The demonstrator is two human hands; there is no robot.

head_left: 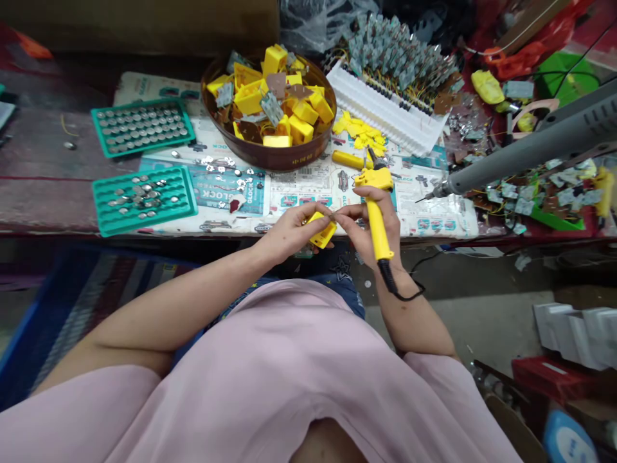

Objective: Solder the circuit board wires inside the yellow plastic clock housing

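Observation:
At the table's front edge, my left hand (pixel 296 235) is closed on a small yellow plastic case (pixel 322 233). My right hand (pixel 380 225) has a yellow-handled tool (pixel 378 228) with a black cord lying across it, between thumb and fingers. The thumb and index fingertips of that hand pinch together at the upper edge of the case, touching the left fingertips; anything tiny between them is too small to tell. Beyond the hands stands a round brown bowl (pixel 277 156) heaped with yellow cases and grey parts.
Two green trays (pixel 144 128) (pixel 147 200) of round metal cells lie at the left. A white foam holder (pixel 385 109) with wired boards stands behind. A grey electric screwdriver (pixel 520 148) reaches in from the right. Yellow pieces (pixel 361 132) lie beside the bowl.

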